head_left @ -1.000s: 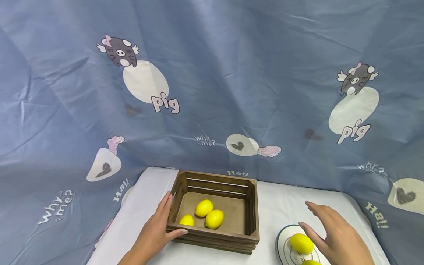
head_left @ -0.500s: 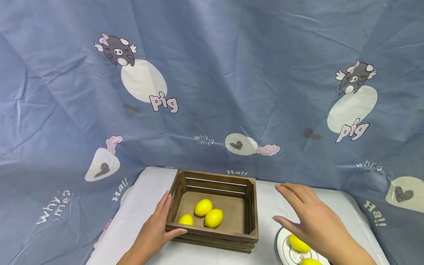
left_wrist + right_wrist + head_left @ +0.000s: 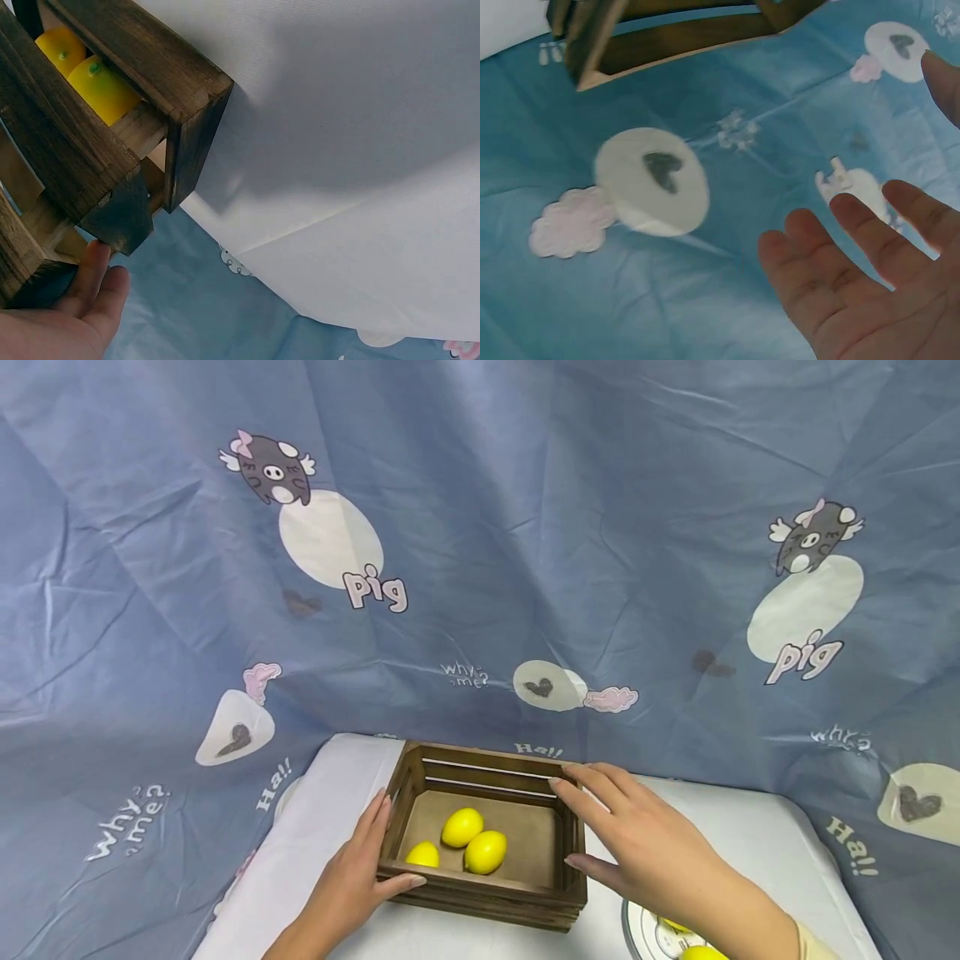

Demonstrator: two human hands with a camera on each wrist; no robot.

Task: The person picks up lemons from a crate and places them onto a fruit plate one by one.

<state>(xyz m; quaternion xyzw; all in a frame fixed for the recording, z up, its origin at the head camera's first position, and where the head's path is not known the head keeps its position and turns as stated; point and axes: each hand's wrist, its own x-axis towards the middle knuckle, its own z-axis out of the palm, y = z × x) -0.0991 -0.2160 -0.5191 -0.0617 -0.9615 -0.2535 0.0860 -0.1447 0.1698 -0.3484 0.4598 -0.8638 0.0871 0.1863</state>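
**Rough wood, smooth rinds, matt cloth**

The crate (image 3: 483, 893) is dark-stained wood, its slats rough-sawn with open grain and a dull, unvarnished face, plain in the left wrist view (image 3: 82, 142). The three lemons (image 3: 483, 852) inside it have a smooth, faintly glossy yellow skin with a soft sheen. The tabletop (image 3: 705, 835) is covered in white woven cloth, matt and finely textured. The backdrop (image 3: 525, 552) is thin blue printed fabric, creased, with a slight satin shine. The plate (image 3: 645, 935) looks glazed and glossy.
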